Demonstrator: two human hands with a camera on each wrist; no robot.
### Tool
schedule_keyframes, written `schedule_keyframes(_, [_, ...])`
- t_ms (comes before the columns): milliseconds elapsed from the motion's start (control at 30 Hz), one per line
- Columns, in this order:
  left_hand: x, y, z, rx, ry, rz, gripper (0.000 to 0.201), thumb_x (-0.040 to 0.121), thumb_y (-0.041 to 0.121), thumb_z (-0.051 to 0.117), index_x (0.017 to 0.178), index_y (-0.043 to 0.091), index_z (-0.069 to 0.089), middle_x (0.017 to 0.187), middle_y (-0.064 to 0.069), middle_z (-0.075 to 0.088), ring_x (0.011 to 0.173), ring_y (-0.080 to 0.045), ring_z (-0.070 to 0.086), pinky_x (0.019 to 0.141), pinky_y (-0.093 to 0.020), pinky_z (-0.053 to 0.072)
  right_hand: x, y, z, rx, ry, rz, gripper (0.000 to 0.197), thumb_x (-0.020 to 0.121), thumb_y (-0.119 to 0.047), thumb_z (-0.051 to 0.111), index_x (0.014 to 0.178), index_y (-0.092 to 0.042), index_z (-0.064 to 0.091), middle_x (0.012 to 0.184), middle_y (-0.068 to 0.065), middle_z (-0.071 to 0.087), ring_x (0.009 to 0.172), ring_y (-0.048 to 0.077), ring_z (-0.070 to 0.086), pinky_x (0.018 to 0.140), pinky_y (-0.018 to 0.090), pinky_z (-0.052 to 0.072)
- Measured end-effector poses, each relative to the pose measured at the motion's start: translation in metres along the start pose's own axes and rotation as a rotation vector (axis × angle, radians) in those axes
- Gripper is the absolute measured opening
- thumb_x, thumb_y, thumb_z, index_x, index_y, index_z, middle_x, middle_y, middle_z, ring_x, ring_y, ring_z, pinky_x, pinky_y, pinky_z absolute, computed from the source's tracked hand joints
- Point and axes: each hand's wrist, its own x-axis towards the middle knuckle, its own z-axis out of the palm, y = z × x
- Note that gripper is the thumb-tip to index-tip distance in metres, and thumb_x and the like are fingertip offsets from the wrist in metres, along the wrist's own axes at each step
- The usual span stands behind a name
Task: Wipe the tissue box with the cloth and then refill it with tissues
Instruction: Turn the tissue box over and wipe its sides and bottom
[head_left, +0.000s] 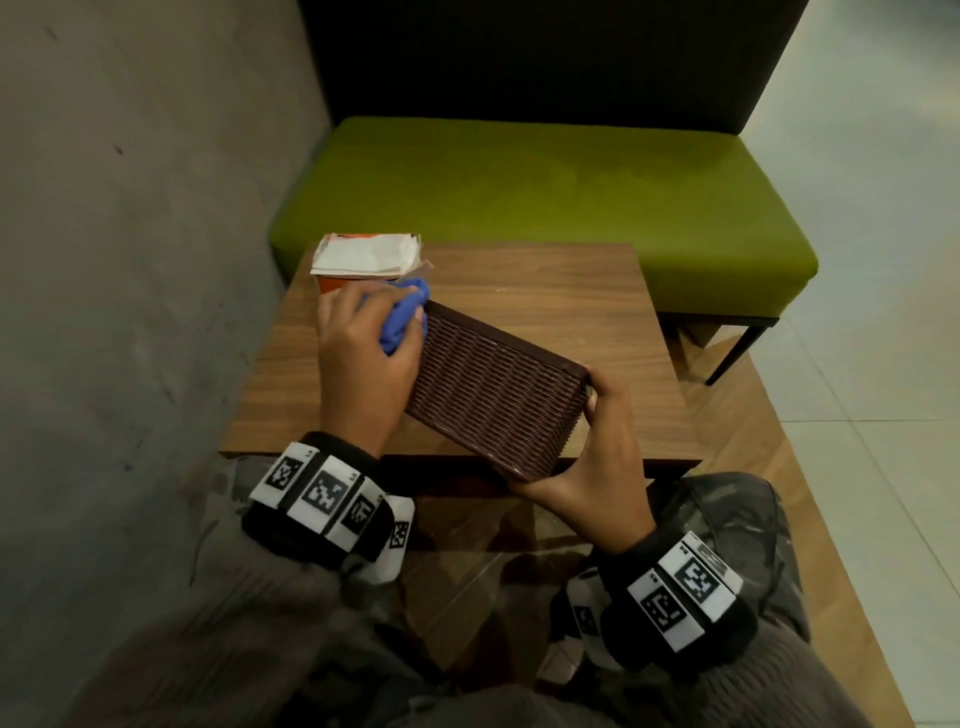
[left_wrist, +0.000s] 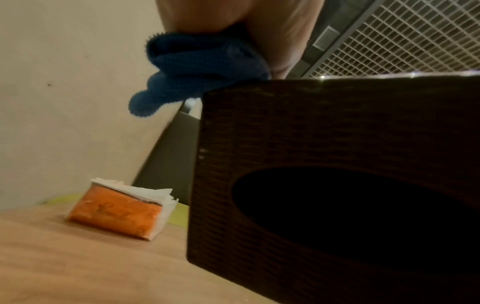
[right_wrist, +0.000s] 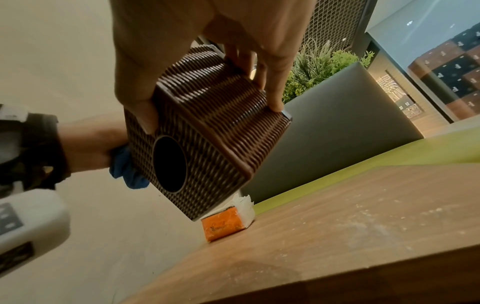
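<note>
A dark brown woven tissue box (head_left: 488, 395) (left_wrist: 337, 185) (right_wrist: 205, 131) is held tilted above the wooden table (head_left: 545, 291). My right hand (head_left: 592, 452) (right_wrist: 207, 51) grips its near end, thumb on one side and fingers (right_wrist: 275, 86) on the other. The oval opening (right_wrist: 168, 162) faces down and away. My left hand (head_left: 363, 353) (left_wrist: 233, 18) holds a bunched blue cloth (head_left: 400, 317) (left_wrist: 192, 74) (right_wrist: 127, 170) against the box's far end. An orange tissue pack (head_left: 363, 260) (left_wrist: 119, 214) (right_wrist: 226, 222), white tissues showing on top, lies at the table's far left corner.
A concrete wall (head_left: 130, 234) runs along the left. A green bench (head_left: 545, 176) with a dark backrest stands behind the table. Pale specks dot the tabletop (right_wrist: 363, 216). A potted plant (right_wrist: 317, 67) shows behind the bench. Tiled floor (head_left: 883, 260) lies to the right.
</note>
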Motion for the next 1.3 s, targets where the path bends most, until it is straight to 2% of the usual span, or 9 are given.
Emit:
schedule_keyframes(200, [-0.034, 0.042, 0.006, -0.061, -0.214, 0.385, 0.027, 0.081, 0.011, 0.068, 0.108, 0.005, 0.068, 0.105, -0.009, 0.063, 0.105, -0.025, 0.050, 0.094, -0.028, 0.042, 0.004, -0.003, 0.004, 0.008, 0.022, 0.020, 0.098, 0.054, -0.048, 0.086, 0.133, -0.014, 0.038, 0.126, 0.001, 0.047, 0.115, 0.017, 0.051, 0.095, 0.032, 0.047])
schedule_keyframes(433, [-0.012, 0.015, 0.001, -0.042, -0.053, 0.084, 0.015, 0.084, 0.015, 0.063, 0.096, 0.007, 0.069, 0.098, -0.010, 0.063, 0.097, -0.028, 0.052, 0.086, -0.016, 0.033, -0.001, -0.005, 0.003, -0.023, -0.021, 0.002, 0.099, 0.057, -0.054, 0.080, 0.136, -0.022, 0.032, 0.128, -0.003, 0.043, 0.119, 0.013, 0.047, 0.099, 0.027, 0.044])
schedule_keyframes(700, [-0.044, 0.055, 0.000, -0.155, -0.324, 0.567, 0.028, 0.081, 0.009, 0.070, 0.108, 0.004, 0.069, 0.108, -0.011, 0.065, 0.107, -0.025, 0.051, 0.097, -0.032, 0.042, 0.006, -0.018, 0.010, 0.046, 0.004, 0.043, 0.078, 0.067, -0.051, 0.072, 0.131, -0.015, 0.045, 0.119, 0.005, 0.053, 0.107, 0.017, 0.057, 0.087, 0.037, 0.052])
schedule_keyframes(900, [-0.027, 0.046, 0.006, -0.133, -0.209, 0.320, 0.026, 0.081, 0.009, 0.069, 0.106, 0.006, 0.070, 0.106, -0.009, 0.064, 0.104, -0.028, 0.053, 0.098, -0.025, 0.038, 0.000, -0.011, 0.016, -0.011, -0.028, 0.086, 0.097, 0.052, -0.053, 0.079, 0.132, -0.016, 0.039, 0.122, -0.006, 0.046, 0.110, 0.008, 0.050, 0.086, 0.016, 0.043])
schedule_keyframes(1000, [-0.054, 0.048, 0.000, -0.107, -0.358, 0.638, 0.030, 0.083, 0.016, 0.065, 0.111, 0.005, 0.068, 0.111, -0.012, 0.065, 0.110, -0.026, 0.050, 0.096, -0.036, 0.043, 0.001, -0.005, 0.011, -0.019, -0.037, 0.229, 0.080, 0.064, -0.032, 0.084, 0.131, -0.013, 0.045, 0.116, -0.002, 0.055, 0.105, 0.011, 0.055, 0.094, 0.027, 0.049])
schedule_keyframes(1067, [-0.060, 0.041, -0.005, -0.072, -0.424, 0.744, 0.030, 0.086, 0.020, 0.064, 0.112, 0.005, 0.068, 0.113, -0.012, 0.065, 0.112, -0.025, 0.049, 0.094, -0.039, 0.044, 0.000, -0.005, 0.008, -0.024, -0.041, 0.154, 0.073, 0.069, -0.040, 0.079, 0.130, -0.018, 0.045, 0.115, -0.003, 0.055, 0.104, 0.009, 0.054, 0.098, 0.020, 0.045])
schedule_keyframes(1133, [-0.053, 0.042, 0.000, -0.088, -0.367, 0.603, 0.030, 0.083, 0.017, 0.067, 0.111, 0.005, 0.068, 0.111, -0.011, 0.065, 0.111, -0.024, 0.049, 0.095, -0.039, 0.044, -0.001, -0.009, 0.008, -0.023, -0.042, 0.068, 0.080, 0.064, -0.054, 0.074, 0.132, -0.026, 0.041, 0.123, -0.002, 0.052, 0.110, 0.008, 0.051, 0.093, 0.011, 0.040])
schedule_keyframes(1233, [-0.049, 0.059, 0.007, -0.165, -0.216, 0.367, 0.026, 0.082, 0.011, 0.067, 0.107, 0.006, 0.069, 0.108, -0.009, 0.065, 0.108, -0.023, 0.049, 0.097, -0.035, 0.042, 0.003, -0.018, 0.007, 0.047, 0.000, 0.106, 0.080, 0.061, -0.052, 0.077, 0.129, -0.029, 0.041, 0.120, -0.002, 0.053, 0.107, 0.012, 0.057, 0.084, 0.029, 0.051])
schedule_keyframes(1300, [-0.062, 0.061, 0.005, -0.155, -0.239, 0.489, 0.026, 0.083, 0.012, 0.067, 0.107, 0.005, 0.070, 0.109, -0.011, 0.065, 0.109, -0.024, 0.050, 0.097, -0.036, 0.043, 0.007, -0.013, 0.001, 0.069, 0.029, 0.091, 0.065, 0.067, -0.051, 0.072, 0.122, -0.042, 0.039, 0.117, 0.003, 0.055, 0.103, 0.018, 0.059, 0.085, 0.039, 0.053])
